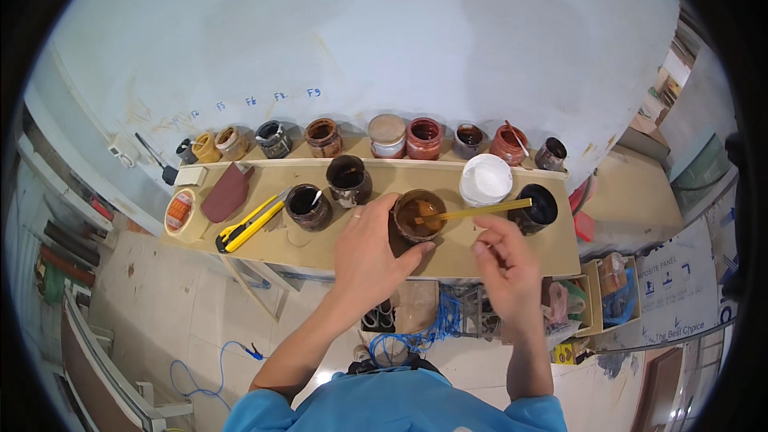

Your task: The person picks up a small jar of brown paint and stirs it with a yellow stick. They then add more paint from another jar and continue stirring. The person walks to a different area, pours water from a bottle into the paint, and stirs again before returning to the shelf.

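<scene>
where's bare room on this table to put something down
Behind the cup, between the brown jar and white tub; also right of the maroon sheet, behind the knife. Crowded around the right hand, stick and black jar.

"How's the light?"
"Bright; the pale wall past the far edge of the table carries two broad, soft grey shadows."
"Glare?"
"Small white reflections on the floor, below the near edge."
"Distortion?"
"Straight lines bow outward, ending in a black rim."

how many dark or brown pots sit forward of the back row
4: the leftmost pot, another pot to its right, the brown pot at the left hand, the black pot beside the white tub.
</scene>
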A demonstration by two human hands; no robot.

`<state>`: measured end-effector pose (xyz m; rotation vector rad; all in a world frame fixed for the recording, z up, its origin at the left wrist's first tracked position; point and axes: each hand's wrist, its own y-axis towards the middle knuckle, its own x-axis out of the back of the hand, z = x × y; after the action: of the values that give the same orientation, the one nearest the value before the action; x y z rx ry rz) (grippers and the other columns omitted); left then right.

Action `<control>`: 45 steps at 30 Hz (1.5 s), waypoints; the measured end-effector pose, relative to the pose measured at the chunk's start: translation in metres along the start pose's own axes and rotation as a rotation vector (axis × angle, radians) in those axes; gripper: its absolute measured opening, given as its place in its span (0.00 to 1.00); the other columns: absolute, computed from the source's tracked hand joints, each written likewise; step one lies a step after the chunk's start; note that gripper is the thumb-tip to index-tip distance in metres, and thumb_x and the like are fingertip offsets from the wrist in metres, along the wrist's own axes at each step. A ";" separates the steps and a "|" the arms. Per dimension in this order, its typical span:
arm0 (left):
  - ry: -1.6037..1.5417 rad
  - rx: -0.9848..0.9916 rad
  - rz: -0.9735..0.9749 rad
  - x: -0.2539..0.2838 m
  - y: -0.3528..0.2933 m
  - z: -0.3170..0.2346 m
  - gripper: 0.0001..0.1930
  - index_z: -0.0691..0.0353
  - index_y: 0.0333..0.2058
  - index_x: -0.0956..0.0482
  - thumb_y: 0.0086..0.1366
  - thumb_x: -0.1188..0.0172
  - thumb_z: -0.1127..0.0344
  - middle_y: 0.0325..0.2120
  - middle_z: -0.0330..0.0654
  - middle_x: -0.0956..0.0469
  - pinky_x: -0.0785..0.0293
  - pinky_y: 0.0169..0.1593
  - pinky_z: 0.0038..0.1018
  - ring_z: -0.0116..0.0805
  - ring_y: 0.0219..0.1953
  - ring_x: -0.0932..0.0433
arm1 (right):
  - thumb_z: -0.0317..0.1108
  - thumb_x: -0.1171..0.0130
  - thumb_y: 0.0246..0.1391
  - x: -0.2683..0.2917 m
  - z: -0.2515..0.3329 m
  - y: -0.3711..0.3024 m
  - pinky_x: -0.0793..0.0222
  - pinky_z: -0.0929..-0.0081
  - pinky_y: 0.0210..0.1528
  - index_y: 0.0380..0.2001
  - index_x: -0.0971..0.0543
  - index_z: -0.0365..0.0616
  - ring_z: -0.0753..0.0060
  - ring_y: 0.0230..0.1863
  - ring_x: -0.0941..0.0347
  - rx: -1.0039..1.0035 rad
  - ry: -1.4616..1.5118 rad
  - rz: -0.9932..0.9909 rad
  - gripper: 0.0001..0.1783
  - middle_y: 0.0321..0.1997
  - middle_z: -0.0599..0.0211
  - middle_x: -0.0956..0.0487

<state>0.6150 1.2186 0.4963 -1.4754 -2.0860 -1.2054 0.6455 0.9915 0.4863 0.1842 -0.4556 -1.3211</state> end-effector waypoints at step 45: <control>-0.119 -0.004 -0.040 -0.003 -0.005 0.014 0.39 0.65 0.63 0.31 0.57 0.23 0.55 0.52 0.56 0.22 0.28 0.59 0.49 0.59 0.57 0.25 | 0.42 0.30 0.48 0.027 0.076 0.208 0.35 0.64 0.30 0.41 0.16 0.34 0.70 0.25 0.32 0.220 -0.990 0.273 0.23 0.21 0.64 0.29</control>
<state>0.6149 1.2271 0.4834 -1.5498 -2.2011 -1.1633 0.8031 1.0271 0.6401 -0.3684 -1.4103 -1.0167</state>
